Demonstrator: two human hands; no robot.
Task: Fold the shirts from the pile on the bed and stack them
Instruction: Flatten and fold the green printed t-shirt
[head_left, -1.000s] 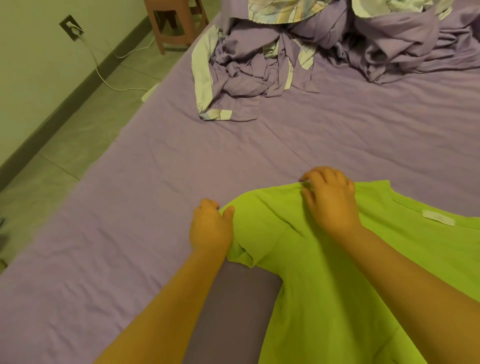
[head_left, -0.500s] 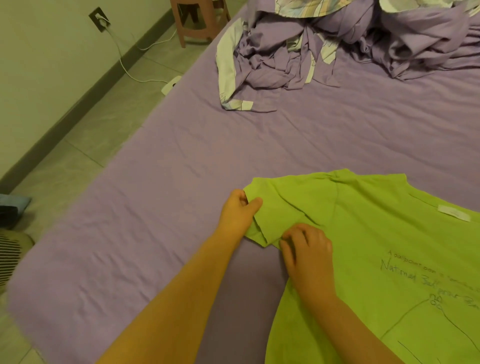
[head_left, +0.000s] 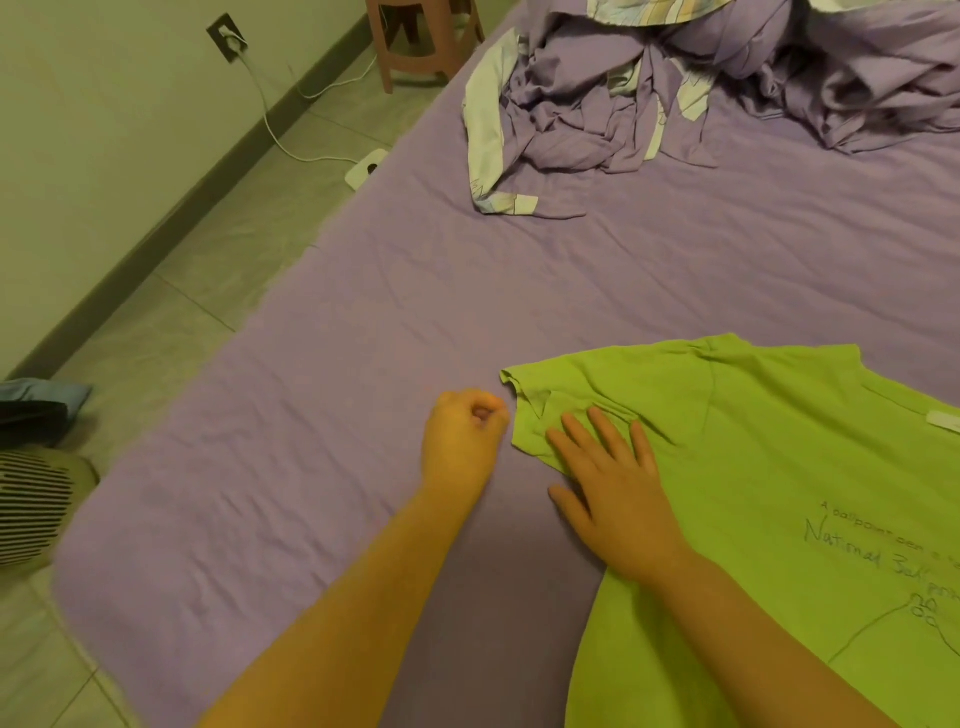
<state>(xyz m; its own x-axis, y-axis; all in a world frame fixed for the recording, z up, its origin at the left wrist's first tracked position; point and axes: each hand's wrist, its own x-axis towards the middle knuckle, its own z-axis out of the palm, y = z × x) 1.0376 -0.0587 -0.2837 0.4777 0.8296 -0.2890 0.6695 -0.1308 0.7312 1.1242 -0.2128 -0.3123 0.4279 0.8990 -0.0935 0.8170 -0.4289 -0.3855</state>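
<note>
Two hands' grip: left (head_left: 464, 445) fisted, right (head_left: 613, 475) flat, one green shirt (head_left: 753, 493).

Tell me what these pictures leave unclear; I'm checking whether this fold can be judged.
Head view:
- green shirt: right side and hem cut off by the frame edges.
- Its handwritten print: runs off the right edge, partly too small to read.
- left hand: fingers curled; whether they touch the sleeve is unclear.

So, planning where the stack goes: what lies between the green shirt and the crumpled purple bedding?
Only bare purple bed sheet in the head view, from the green shirt to the crumpled purple bedding.
</note>
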